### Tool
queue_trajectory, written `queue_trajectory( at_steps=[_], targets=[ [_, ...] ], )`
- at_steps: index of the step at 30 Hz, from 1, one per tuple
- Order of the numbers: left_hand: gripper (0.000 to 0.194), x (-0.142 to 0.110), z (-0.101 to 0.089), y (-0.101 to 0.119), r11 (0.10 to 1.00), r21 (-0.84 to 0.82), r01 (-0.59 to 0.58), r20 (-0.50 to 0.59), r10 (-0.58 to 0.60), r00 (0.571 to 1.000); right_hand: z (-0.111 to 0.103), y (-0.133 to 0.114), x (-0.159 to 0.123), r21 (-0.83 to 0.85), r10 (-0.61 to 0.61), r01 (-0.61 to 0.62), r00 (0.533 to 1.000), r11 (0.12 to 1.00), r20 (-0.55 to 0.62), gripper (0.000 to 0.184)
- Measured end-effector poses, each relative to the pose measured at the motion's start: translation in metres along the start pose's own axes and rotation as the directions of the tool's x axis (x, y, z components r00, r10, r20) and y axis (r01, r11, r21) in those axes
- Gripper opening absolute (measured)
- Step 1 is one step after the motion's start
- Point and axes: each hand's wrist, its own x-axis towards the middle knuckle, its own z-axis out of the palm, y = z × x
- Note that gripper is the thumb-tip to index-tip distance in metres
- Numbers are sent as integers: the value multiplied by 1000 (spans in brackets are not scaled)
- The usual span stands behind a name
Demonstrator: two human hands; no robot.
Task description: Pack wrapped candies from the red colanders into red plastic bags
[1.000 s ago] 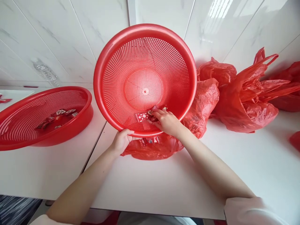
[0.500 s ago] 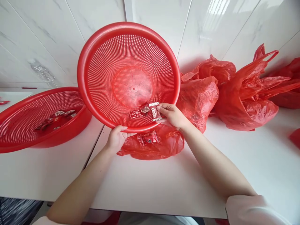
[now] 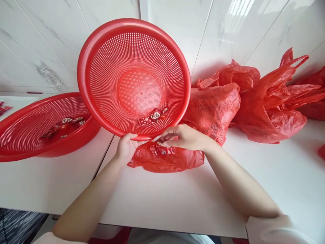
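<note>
My left hand (image 3: 127,148) is closed on the near rim of a red plastic mesh basket (image 3: 83,71), which is tipped toward me. Low inside the basket lie a few small red-wrapped candies (image 3: 155,115). Outside the near rim, my right hand (image 3: 184,137) has its fingers pinched on a candy packet (image 3: 157,138); only its pale dotted edge shows. Directly below is a red plastic bag (image 3: 177,161), lying low on the table with a red-wrapped candy (image 3: 164,150) on top or in its mouth.
A second red mesh basket (image 3: 76,149), holding several wrapped candies (image 3: 63,127), stands on the left. Full red plastic bags (image 3: 210,108) (image 3: 276,118) line the wall at right. A gap between tables (image 3: 104,154) runs by my left forearm.
My right hand has drawn a candy packet out of the basket, over the near rim and down above the bag. My left hand keeps its hold, and the basket looks little changed.
</note>
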Motion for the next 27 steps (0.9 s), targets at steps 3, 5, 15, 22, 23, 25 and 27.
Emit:
queue_trajectory(
  at_steps=[3,5,15,22,23,25,27],
  targets=[
    [25,-1,2,-1,1000,3,-12,-1,12,1000,0,-1,1,-296,-81,29,983,955,-166,15],
    [29,-3,5,-3,1000,5,-13,-14,13,1000,-3,3,3,-484,-141,-35,936,874,-323,19],
    [39,-15,11,-16,993,26,115,41,-116,992,0,40,14,-813,15,-239,962,531,-274,29],
    [39,-14,7,-18,994,50,98,5,-98,995,3,40,15,-691,-13,-152,974,706,-227,13],
    [37,-14,7,-19,995,47,93,6,-94,996,3,42,16,-644,-30,-119,976,756,-215,10],
    [33,-13,5,-19,995,51,86,3,-86,996,3,45,16,-541,-70,-52,977,839,-201,20],
    [30,-12,4,-20,995,65,81,8,-82,997,2,46,16,-457,-113,17,977,889,-183,33]
  ],
)
